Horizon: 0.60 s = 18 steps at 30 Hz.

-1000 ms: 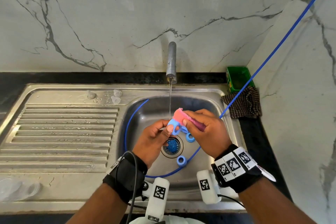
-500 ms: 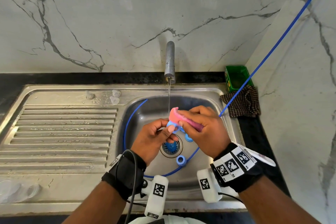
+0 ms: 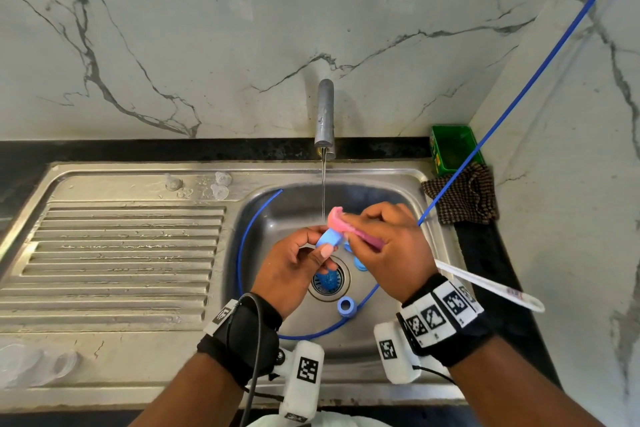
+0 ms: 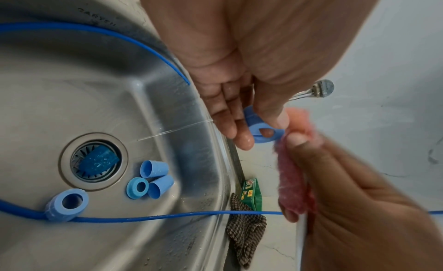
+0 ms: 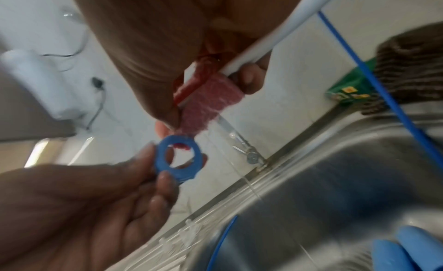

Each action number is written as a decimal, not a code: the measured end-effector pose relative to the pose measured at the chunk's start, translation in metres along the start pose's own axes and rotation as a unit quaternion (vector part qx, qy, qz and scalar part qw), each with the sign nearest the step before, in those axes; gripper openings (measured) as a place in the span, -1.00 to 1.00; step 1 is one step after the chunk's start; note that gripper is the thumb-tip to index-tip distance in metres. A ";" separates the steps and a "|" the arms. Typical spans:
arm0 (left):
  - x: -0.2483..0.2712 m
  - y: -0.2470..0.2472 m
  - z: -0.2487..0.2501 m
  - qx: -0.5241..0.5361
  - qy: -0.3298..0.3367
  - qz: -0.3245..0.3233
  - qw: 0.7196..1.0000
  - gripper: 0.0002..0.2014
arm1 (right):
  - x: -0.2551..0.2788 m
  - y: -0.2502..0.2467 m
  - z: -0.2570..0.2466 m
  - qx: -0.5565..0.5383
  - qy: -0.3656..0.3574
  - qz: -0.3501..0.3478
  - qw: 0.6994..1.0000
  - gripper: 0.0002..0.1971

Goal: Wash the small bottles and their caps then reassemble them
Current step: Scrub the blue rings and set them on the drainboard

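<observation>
While the left hand [image 3: 298, 263] pinches a wet blue ring cap [image 4: 260, 130] and the right hand [image 3: 388, 250] grips the pink scrubber [image 3: 349, 230], scrubbing could flick the cap down toward the sink's [image 3: 429, 236] middle drain [image 3: 327, 279].

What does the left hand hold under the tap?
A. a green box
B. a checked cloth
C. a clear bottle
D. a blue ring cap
D: the left hand pinches a blue ring cap between thumb and fingers, while the right hand presses a pink sponge against it.
</observation>
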<state>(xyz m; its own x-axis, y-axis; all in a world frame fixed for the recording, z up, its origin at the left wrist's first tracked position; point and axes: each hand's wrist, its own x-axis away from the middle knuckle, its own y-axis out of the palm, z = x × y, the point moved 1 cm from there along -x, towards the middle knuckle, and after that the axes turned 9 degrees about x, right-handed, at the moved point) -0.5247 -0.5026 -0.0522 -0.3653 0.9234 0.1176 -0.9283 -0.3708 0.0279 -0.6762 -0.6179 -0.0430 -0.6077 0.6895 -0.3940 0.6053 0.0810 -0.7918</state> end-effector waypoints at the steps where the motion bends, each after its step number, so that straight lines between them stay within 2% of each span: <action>1: 0.000 0.000 0.000 -0.003 0.002 0.001 1.000 -0.86 | 0.002 0.000 -0.006 -0.002 -0.034 -0.006 0.999 -0.66; 3: -0.001 -0.002 -0.002 -0.009 0.003 0.002 1.000 -0.85 | 0.004 0.001 -0.011 -0.005 -0.077 -0.019 0.997 -0.68; 7: 0.000 -0.001 -0.003 -0.008 -0.006 0.008 1.000 -0.87 | -0.001 0.001 0.001 0.017 -0.017 0.007 1.000 -0.66; 10: 0.000 0.000 -0.005 -0.017 -0.002 0.008 1.000 -0.85 | 0.005 0.002 -0.006 0.014 -0.081 -0.011 0.997 -0.68; 11: 0.000 0.000 -0.005 -0.022 -0.002 0.009 1.000 -0.85 | 0.005 0.002 -0.005 0.018 -0.081 -0.012 0.996 -0.68; 14: 0.001 -0.001 -0.003 -0.023 0.001 0.019 1.000 -0.85 | 0.000 0.002 0.005 0.033 -0.016 0.003 0.999 -0.65; 15: 0.001 -0.001 -0.001 -0.020 0.002 0.020 1.000 -0.86 | 0.001 0.003 0.005 0.034 -0.017 0.008 0.999 -0.65; 18: 0.003 -0.002 -0.001 -0.042 0.018 0.024 0.999 -0.87 | 0.008 0.002 -0.006 0.012 -0.080 -0.002 0.997 -0.66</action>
<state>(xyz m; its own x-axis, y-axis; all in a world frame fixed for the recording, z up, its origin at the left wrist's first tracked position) -0.5236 -0.4990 -0.0524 -0.4097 0.9086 0.0816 -0.9120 -0.4058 -0.0604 -0.6765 -0.6077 -0.0450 -0.6857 0.5649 -0.4590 0.5917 0.0653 -0.8035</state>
